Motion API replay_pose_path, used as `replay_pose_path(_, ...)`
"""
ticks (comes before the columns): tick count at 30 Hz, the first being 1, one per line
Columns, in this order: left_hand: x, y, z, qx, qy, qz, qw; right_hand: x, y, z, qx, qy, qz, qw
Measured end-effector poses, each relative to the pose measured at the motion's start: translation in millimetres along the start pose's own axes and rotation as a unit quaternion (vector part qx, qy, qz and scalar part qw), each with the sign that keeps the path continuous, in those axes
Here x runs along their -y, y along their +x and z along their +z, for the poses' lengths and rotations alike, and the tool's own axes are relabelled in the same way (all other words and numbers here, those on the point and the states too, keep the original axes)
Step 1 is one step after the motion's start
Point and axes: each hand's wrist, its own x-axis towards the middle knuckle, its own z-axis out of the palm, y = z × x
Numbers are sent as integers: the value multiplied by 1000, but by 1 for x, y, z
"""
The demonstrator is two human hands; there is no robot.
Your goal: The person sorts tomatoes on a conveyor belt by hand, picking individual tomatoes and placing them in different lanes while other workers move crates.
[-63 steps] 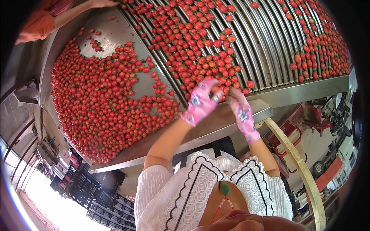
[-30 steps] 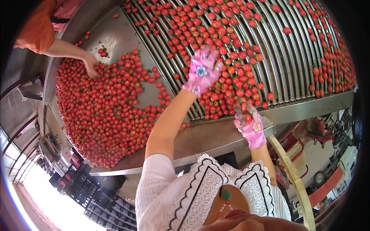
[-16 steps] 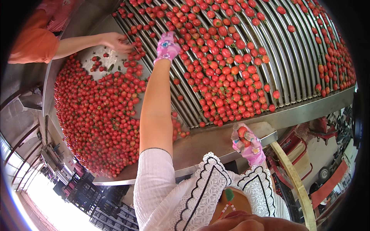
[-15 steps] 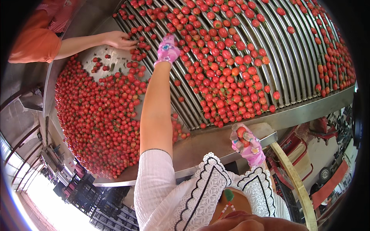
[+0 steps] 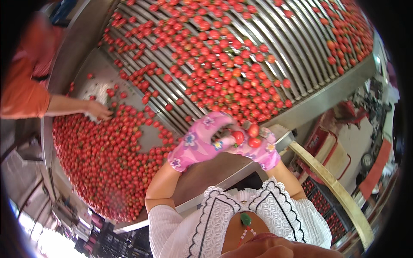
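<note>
Both my hands wear pink flowered gloves and meet in front of my chest, over the near metal edge. My right hand (image 5: pixel 262 150) is cupped palm up, its fingers curled round a few red cherry tomatoes (image 5: pixel 254 142). Beside it, my left hand (image 5: pixel 195 139) is curved, with a gap between thumb and fingers. One cherry tomato (image 5: pixel 238 137) lies at the left thumb tip, against the right hand. Just beyond, many cherry tomatoes (image 5: pixel 228 81) cover the metal rollers (image 5: pixel 297 73).
A large heap of cherry tomatoes (image 5: pixel 99 163) fills the metal tray (image 5: pixel 157 139) on the left. A co-worker's hand (image 5: pixel 98 111) reaches into it. At right stand a pale curved bar (image 5: pixel 331 193), a red machine (image 5: pixel 316 150) and dark crates of tomatoes (image 5: pixel 329 215).
My left hand has drawn back from the far rollers to my right hand. The co-worker's hand has moved from the rollers' edge to the heap. The view has shifted.
</note>
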Motion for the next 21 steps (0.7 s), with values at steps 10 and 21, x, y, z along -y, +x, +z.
replay_pose_path(10, 84, 114, 132, -45, 382, 111, 916, 21, -45, -25, 53, -696, -139, 702)
replay_pose_path(21, 177, -47, 85, -104, 413, 29, 904, 39, -62, -42, 93, -683, -113, 716)
